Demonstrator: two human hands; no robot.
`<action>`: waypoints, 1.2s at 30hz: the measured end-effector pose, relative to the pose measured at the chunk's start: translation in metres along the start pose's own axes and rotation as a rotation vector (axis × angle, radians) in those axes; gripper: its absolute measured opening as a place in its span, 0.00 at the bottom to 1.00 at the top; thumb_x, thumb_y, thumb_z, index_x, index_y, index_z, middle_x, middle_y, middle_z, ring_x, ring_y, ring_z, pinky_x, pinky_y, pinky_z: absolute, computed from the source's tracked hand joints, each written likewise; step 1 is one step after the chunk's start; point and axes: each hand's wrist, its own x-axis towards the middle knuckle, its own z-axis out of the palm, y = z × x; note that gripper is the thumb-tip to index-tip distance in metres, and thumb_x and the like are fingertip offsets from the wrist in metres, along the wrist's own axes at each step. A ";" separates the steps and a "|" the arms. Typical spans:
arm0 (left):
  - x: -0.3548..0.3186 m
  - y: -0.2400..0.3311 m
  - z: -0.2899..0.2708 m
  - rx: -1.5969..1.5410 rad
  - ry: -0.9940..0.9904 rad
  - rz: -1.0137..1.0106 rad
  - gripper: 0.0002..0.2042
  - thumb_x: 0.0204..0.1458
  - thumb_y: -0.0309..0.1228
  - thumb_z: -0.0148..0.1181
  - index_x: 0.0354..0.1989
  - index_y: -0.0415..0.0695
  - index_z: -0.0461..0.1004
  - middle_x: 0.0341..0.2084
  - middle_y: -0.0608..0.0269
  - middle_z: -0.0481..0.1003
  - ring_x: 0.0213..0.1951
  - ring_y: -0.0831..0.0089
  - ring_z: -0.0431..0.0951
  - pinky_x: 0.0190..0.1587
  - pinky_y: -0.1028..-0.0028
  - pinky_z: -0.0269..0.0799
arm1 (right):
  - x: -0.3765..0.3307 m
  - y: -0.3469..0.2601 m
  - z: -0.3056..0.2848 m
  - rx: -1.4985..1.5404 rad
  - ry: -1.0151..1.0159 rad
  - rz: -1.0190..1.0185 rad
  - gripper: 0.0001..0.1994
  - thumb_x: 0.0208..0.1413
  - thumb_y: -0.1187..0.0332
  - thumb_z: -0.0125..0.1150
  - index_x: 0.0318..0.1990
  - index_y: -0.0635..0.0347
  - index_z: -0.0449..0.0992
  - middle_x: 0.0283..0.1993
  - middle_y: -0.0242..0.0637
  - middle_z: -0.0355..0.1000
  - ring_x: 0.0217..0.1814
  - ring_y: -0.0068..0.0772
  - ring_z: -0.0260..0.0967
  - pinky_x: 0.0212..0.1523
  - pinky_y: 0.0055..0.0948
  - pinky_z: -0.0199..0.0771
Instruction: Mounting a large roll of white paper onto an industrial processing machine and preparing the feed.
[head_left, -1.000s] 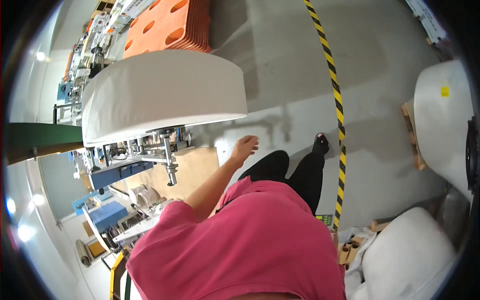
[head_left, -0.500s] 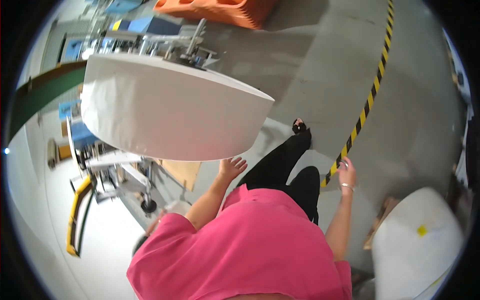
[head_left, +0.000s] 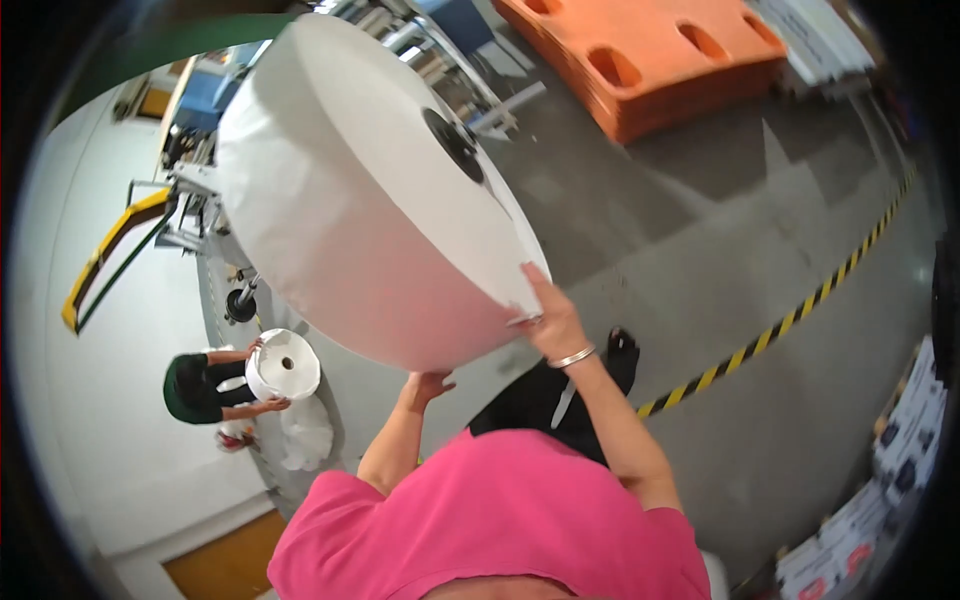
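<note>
A large white roll (head_left: pixel 350 215) of sheet material fills the upper middle, tilted, with a black hub (head_left: pixel 453 146) in its flat face. Beneath its lower curved side, my left hand (head_left: pixel 430 385) touches the roll with the thumb held apart; most of its fingers are hidden. My right hand (head_left: pixel 552 318), with a ring and a silver bracelet, is closed over the roll's near right rim. Its fingers lie along the flat face and its thumb rests on the curved side.
Orange stacked plastic panels (head_left: pixel 690 60) stand at the far right. Yellow-black floor tape (head_left: pixel 780 335) crosses on the right. At left, a co-worker (head_left: pixel 195 390) holds a smaller white roll (head_left: pixel 285 362). A yellow machine arm (head_left: pixel 110 245) juts out nearby. Packages (head_left: pixel 850 535) lie lower right.
My view has turned. My right hand has come from hanging at my side onto the roll's rim, and my left hand now meets its underside. The flat face and the co-worker now show.
</note>
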 end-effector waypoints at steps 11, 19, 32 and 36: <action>-0.012 -0.022 0.022 -0.429 -0.036 0.841 0.19 0.53 0.40 0.46 0.52 0.45 0.60 0.44 0.64 0.68 0.44 0.73 0.68 0.39 0.75 0.66 | 0.011 -0.022 0.035 0.342 -0.230 0.036 0.31 0.41 0.80 0.58 0.57 0.64 0.56 0.41 0.42 0.70 0.36 0.30 0.73 0.33 0.23 0.75; -0.052 -0.005 0.024 -0.047 -0.170 0.779 0.24 0.54 0.46 0.42 0.55 0.44 0.58 0.48 0.63 0.65 0.46 0.70 0.66 0.48 0.68 0.61 | 0.025 -0.054 0.035 0.181 -0.239 0.139 0.31 0.41 0.80 0.60 0.56 0.60 0.59 0.40 0.36 0.71 0.38 0.25 0.71 0.33 0.22 0.72; -0.098 -0.032 -0.183 0.404 -0.040 0.353 0.23 0.50 0.48 0.47 0.46 0.42 0.67 0.41 0.61 0.69 0.40 0.70 0.70 0.41 0.71 0.65 | -0.003 -0.178 0.156 -0.820 0.346 -0.445 0.15 0.49 0.70 0.56 0.45 0.64 0.69 0.45 0.48 0.68 0.44 0.45 0.68 0.41 0.33 0.70; -0.082 0.014 -0.201 0.437 -0.069 0.543 0.19 0.49 0.43 0.48 0.41 0.39 0.70 0.32 0.63 0.71 0.33 0.74 0.70 0.36 0.74 0.65 | -0.014 -0.219 0.228 -0.394 0.086 -0.115 0.12 0.52 0.70 0.55 0.44 0.62 0.71 0.29 0.36 0.72 0.26 0.21 0.67 0.24 0.21 0.70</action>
